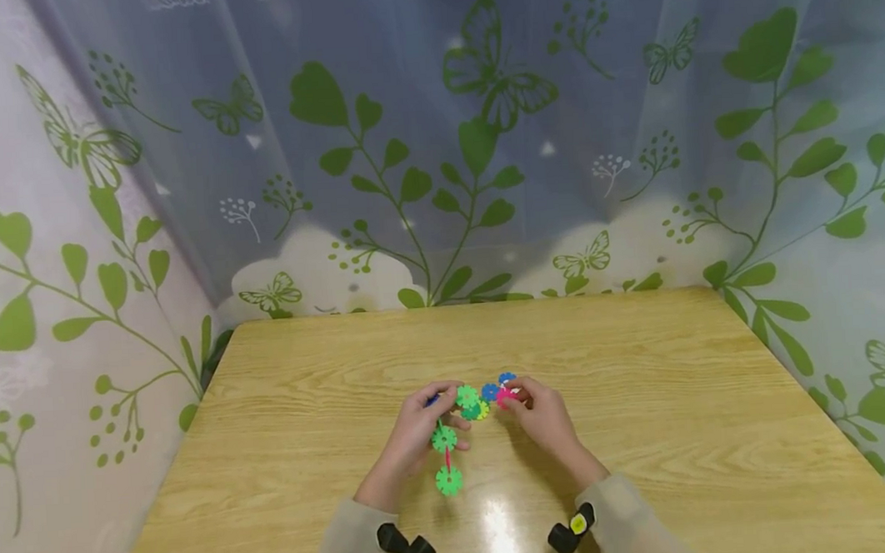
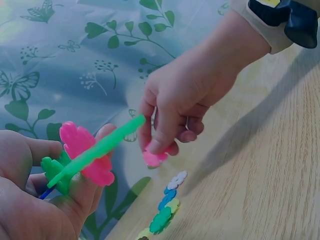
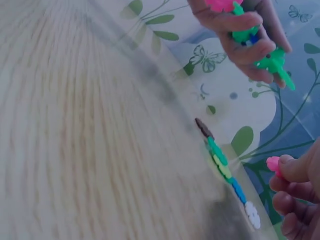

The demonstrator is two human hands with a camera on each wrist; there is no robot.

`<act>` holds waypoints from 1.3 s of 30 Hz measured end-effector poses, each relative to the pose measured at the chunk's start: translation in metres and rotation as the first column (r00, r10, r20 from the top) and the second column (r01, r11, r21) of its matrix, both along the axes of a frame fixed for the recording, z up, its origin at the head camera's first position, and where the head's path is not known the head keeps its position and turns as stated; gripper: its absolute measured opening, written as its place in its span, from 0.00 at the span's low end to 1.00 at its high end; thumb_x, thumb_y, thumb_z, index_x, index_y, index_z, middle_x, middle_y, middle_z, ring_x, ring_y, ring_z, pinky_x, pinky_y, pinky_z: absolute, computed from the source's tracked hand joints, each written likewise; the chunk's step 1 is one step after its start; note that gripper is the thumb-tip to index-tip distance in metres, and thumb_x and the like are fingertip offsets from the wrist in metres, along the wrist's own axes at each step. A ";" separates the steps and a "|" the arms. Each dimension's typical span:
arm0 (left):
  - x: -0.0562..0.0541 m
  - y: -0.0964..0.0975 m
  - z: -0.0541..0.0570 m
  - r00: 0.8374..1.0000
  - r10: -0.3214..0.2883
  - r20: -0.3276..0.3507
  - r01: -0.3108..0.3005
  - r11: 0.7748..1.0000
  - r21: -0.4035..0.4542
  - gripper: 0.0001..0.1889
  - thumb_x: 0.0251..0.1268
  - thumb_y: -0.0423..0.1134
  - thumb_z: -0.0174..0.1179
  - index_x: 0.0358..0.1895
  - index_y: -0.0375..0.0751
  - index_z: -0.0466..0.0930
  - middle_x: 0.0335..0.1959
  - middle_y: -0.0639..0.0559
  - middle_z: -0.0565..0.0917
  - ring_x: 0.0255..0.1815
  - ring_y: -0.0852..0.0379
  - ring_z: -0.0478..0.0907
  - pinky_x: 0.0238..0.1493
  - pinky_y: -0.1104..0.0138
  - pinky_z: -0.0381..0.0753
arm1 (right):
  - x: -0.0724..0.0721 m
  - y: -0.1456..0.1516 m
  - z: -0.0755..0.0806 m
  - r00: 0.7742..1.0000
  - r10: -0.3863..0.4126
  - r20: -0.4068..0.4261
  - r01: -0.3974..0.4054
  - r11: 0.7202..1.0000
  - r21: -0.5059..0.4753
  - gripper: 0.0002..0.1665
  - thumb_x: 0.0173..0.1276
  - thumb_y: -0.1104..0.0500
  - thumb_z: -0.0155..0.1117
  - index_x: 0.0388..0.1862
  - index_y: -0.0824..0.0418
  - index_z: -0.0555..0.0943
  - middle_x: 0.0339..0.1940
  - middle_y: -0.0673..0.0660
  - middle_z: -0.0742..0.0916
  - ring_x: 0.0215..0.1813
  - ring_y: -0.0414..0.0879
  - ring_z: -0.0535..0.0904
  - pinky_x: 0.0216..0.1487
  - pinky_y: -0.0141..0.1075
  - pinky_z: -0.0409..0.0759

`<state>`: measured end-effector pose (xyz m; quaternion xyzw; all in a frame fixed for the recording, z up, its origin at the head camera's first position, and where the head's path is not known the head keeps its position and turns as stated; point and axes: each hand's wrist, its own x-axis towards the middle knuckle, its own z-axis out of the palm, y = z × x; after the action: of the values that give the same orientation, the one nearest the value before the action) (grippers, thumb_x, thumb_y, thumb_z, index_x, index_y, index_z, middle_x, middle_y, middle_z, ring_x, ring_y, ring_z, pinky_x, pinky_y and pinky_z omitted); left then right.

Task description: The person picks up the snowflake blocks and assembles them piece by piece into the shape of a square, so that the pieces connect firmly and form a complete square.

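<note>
My left hand (image 1: 415, 435) grips a cluster of joined notched plastic discs. Green discs (image 1: 444, 439) and a pink disc (image 2: 75, 137) show in it, with a bit of blue between the fingers. Part of the cluster hangs below the hand in the head view, ending in a green disc (image 1: 449, 481). Between thumb and fingertips, my right hand (image 1: 549, 414) pinches a single pink disc (image 2: 155, 158). That disc is held above the table, apart from the cluster. The palm and fingers hide some of the left hand's pieces.
Loose discs lie in a row on the wooden table (image 1: 305, 375) beyond the hands: white (image 3: 252, 215), blue (image 3: 239, 190), yellow (image 3: 222, 167), green (image 3: 217, 151) and brown (image 3: 203, 128). A leaf-and-butterfly curtain (image 1: 420, 144) hangs behind the table's far edge.
</note>
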<state>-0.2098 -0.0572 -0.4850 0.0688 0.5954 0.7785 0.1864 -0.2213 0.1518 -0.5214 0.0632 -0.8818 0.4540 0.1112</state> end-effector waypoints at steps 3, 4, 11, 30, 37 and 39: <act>0.000 0.000 0.000 1.000 -0.004 0.000 0.004 1.000 0.000 0.23 0.71 0.44 0.51 0.62 0.32 0.68 0.50 0.37 0.71 0.30 0.55 0.80 0.30 0.56 0.86 | 0.003 -0.003 0.004 1.000 0.013 -0.018 -0.015 0.996 -0.086 0.09 0.60 0.67 0.66 0.41 0.62 0.82 0.23 0.51 0.83 0.26 0.47 0.78 0.23 0.28 0.75; 0.000 0.000 0.000 1.000 -0.005 0.001 0.005 1.000 -0.001 0.23 0.70 0.44 0.51 0.61 0.33 0.68 0.50 0.37 0.72 0.30 0.55 0.80 0.30 0.56 0.86 | 0.004 -0.005 0.005 1.000 0.019 -0.024 -0.022 0.993 -0.118 0.09 0.60 0.67 0.66 0.40 0.62 0.82 0.22 0.51 0.83 0.26 0.50 0.79 0.23 0.28 0.75; 0.001 0.002 0.001 1.000 -0.004 0.004 0.004 1.000 0.003 0.24 0.70 0.44 0.52 0.61 0.30 0.67 0.48 0.38 0.75 0.29 0.55 0.80 0.29 0.57 0.86 | 0.012 -0.013 0.014 0.997 0.045 -0.068 -0.063 0.951 -0.303 0.04 0.60 0.69 0.64 0.34 0.65 0.79 0.22 0.58 0.84 0.21 0.56 0.75 0.17 0.27 0.73; 0.001 0.005 -0.002 1.000 0.003 -0.007 -0.003 0.998 -0.064 0.22 0.72 0.44 0.49 0.59 0.30 0.69 0.41 0.37 0.76 0.27 0.54 0.79 0.24 0.60 0.86 | 0.029 -0.027 0.040 0.975 0.088 -0.204 -0.136 0.962 -0.235 0.05 0.57 0.74 0.64 0.31 0.68 0.80 0.25 0.63 0.83 0.23 0.44 0.74 0.20 0.26 0.74; 0.004 0.010 0.001 1.000 -0.018 -0.023 0.017 0.998 -0.067 0.23 0.71 0.46 0.51 0.58 0.29 0.69 0.45 0.33 0.74 0.26 0.53 0.78 0.22 0.58 0.85 | 0.015 -0.024 0.018 0.890 0.125 -0.439 -0.198 0.973 -0.123 0.08 0.52 0.75 0.67 0.28 0.65 0.81 0.26 0.58 0.83 0.27 0.47 0.78 0.26 0.27 0.80; 0.005 0.011 0.003 0.999 -0.023 -0.028 0.021 0.998 -0.063 0.23 0.71 0.46 0.50 0.58 0.29 0.69 0.47 0.31 0.73 0.26 0.53 0.78 0.23 0.57 0.85 | 0.014 -0.024 0.018 0.869 0.127 -0.479 -0.199 0.975 -0.101 0.07 0.53 0.74 0.67 0.28 0.65 0.81 0.26 0.58 0.82 0.27 0.45 0.77 0.27 0.26 0.80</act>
<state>-0.2050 -0.0460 -0.4822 0.0807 0.6215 0.7561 0.1885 -0.2076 0.1273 -0.5035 0.2372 -0.7841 0.4967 0.2868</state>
